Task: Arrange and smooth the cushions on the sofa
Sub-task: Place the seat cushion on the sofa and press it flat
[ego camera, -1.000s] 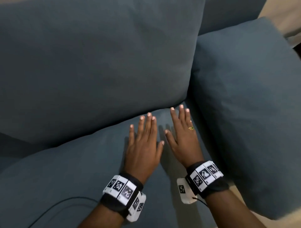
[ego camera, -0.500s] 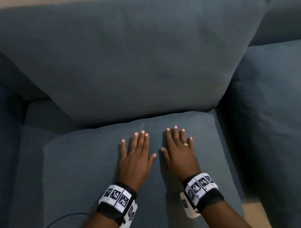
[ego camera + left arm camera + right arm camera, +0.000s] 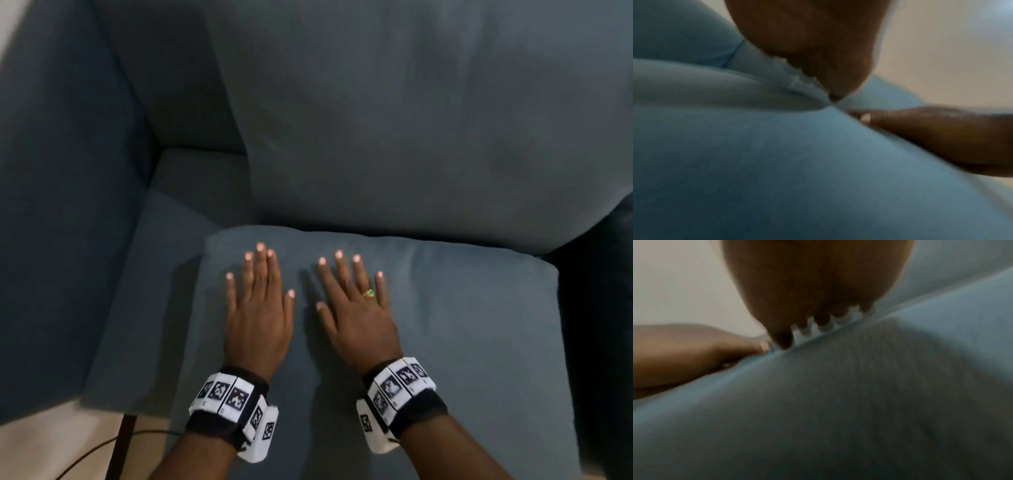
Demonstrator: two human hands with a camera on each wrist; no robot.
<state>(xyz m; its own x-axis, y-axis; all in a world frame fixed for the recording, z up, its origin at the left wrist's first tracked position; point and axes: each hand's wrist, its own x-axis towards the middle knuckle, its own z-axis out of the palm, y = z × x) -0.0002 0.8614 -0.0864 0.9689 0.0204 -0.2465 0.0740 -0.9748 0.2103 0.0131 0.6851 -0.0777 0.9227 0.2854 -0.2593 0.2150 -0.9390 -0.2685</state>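
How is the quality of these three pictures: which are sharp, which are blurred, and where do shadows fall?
Head view: fairly sharp but dim; the left hand and right hand lie flat on the seat cushion, and dark shadow fills the right edge. Left wrist view: soft and blurred, the cushion's lower part dark. Right wrist view: blurred too, with the nearby fabric in shadow.

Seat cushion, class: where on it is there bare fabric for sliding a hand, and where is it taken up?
Bare patches on the seat cushion: right of the right hand, toward the cushion's right edge, and below both wrists. Taken up: the left hand beside the right, at the rear-left under the back cushion.
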